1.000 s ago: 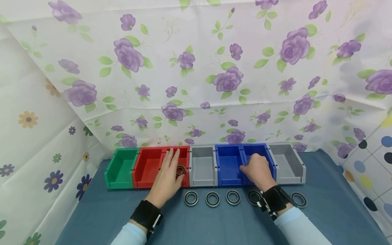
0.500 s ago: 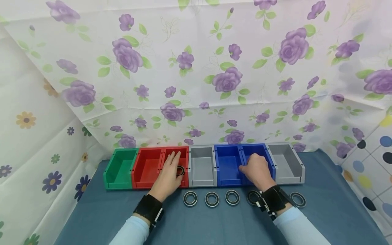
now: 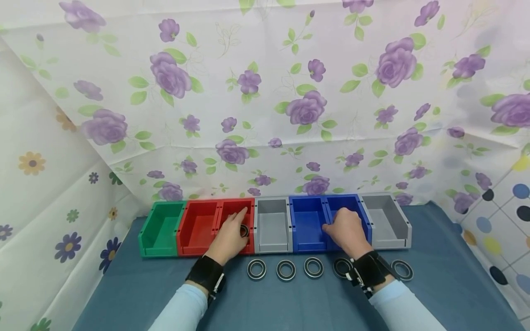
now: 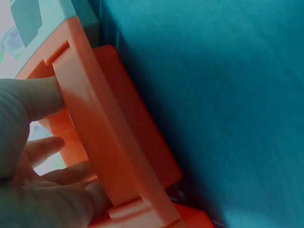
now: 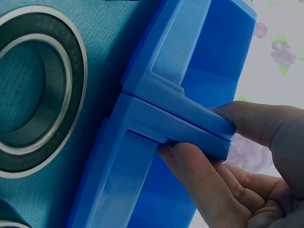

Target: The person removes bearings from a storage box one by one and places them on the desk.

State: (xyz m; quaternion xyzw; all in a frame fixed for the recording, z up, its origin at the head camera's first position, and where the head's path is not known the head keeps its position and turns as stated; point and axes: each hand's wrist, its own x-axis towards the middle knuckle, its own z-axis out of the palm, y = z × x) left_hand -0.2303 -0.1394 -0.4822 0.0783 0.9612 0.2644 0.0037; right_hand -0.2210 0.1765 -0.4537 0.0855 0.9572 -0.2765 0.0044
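Note:
My left hand (image 3: 229, 236) reaches into the right red bin (image 3: 250, 249), fingers spread and slightly bent. A dark ring bearing (image 3: 244, 231) shows in that bin beside the thumb; whether the hand touches it I cannot tell. In the left wrist view the thumb and fingers dip behind the red bin's front wall (image 4: 102, 123), and no bearing is visible there. My right hand (image 3: 348, 232) pinches the adjoining side walls (image 5: 180, 121) of the two blue bins, thumb on one side, fingers on the other. Below that wrist lies a bearing (image 3: 341, 268), partly covered by the wrist strap.
Bins stand in one row: green (image 3: 159, 252), another red (image 3: 192, 250), grey (image 3: 273, 247), left blue (image 3: 309, 246), right blue (image 3: 359, 202) and grey at right (image 3: 395, 242). Several bearings lie before them on the blue cloth (image 3: 306, 303). A flowered sheet (image 3: 265, 115) hangs behind.
The left hand's fingers have bent and sunk lower into the right red bin, and its wrist has shifted slightly right. The right hand keeps its grip on the blue bins' walls.

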